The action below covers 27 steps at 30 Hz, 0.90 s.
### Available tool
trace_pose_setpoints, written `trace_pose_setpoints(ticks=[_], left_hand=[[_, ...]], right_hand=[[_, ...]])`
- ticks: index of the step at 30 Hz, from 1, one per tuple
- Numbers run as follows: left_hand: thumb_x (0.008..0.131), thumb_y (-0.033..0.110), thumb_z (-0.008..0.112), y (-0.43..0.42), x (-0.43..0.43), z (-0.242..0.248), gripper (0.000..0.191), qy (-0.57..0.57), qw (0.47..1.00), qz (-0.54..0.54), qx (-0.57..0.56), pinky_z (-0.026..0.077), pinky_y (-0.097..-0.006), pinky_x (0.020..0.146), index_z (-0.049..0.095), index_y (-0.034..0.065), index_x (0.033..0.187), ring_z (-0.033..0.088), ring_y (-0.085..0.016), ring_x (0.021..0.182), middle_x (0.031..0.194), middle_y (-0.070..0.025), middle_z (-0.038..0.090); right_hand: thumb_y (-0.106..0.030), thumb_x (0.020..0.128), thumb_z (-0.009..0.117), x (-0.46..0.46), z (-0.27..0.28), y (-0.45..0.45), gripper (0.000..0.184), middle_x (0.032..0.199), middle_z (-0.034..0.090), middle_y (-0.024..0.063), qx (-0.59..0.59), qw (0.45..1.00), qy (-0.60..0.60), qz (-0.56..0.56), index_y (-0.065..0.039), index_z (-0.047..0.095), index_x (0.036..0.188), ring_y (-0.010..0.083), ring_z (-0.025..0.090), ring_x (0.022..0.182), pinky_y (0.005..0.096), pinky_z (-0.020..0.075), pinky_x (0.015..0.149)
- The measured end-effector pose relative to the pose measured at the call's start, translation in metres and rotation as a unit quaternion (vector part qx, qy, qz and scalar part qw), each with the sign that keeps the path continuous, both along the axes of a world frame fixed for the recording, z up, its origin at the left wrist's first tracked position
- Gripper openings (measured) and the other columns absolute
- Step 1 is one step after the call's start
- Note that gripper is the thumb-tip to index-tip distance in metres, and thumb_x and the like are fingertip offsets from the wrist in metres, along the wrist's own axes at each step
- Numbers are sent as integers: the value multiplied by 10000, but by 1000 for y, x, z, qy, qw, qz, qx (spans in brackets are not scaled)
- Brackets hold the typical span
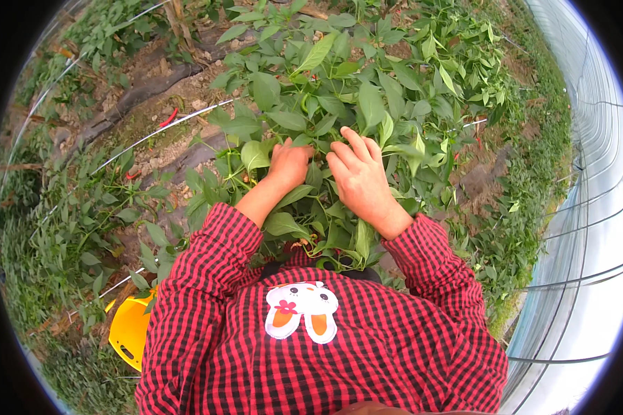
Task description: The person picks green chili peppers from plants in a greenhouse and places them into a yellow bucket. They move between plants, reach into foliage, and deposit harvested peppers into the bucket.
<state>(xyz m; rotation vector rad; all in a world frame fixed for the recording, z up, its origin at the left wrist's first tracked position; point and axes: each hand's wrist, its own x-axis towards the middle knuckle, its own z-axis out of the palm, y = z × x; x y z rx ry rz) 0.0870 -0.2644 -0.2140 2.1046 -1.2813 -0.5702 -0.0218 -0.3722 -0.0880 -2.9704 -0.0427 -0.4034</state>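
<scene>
Both hands are in among the leaves of a leafy pepper plant [337, 218] in front of my chest. My left hand [289, 165] reaches into the foliage with its fingers bent inward; leaves hide the fingertips, and whatever they may touch is out of sight. Just to its right, my right hand [357, 176] is over the leaves, palm down, fingers bent and a little apart. No object shows in it, though its thumb is hidden. Beyond the hands, a curved green pepper [305, 102] shows between leaves.
A yellow plastic container [129, 332] stands at lower left, partly behind my sleeve. White cord [161, 129] runs along the rows. Red chili peppers [169, 118] show near the soil beside black mulch film [130, 98]. Translucent greenhouse sheeting [586, 233] curves along the right.
</scene>
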Motion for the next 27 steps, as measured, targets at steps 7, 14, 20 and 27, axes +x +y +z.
trace_pose_setpoints(ticks=[7,14,20,27], left_hand=[[836,163,539,-8,-11,38,189,68,992,46,-94,457,-353,731,604,26,950,575,-313,838,820,-160,609],[871,218,527,-14,-17,83,235,194,971,9,-142,436,-315,672,616,4,836,570,-231,698,712,-117,600],[896,255,536,-4,-3,75,263,502,841,62,-193,408,-239,666,584,9,977,488,-85,719,767,5,547],[829,139,603,26,-24,50,197,617,761,143,-141,365,-217,580,599,8,977,425,-72,601,720,23,515]], right_hand=[[-42,673,575,-8,23,10,222,916,580,121,66,995,-67,-11,21,581,886,290,523,1043,410,375,916],[83,643,537,-32,17,6,145,772,585,124,253,964,-73,-45,15,579,765,281,572,744,386,469,665],[22,762,459,-13,-40,-38,148,711,595,126,394,900,47,-179,33,594,822,254,567,643,342,465,608],[-114,875,477,21,-82,-64,148,588,549,51,621,693,162,-327,-10,582,870,115,454,410,248,347,370]])
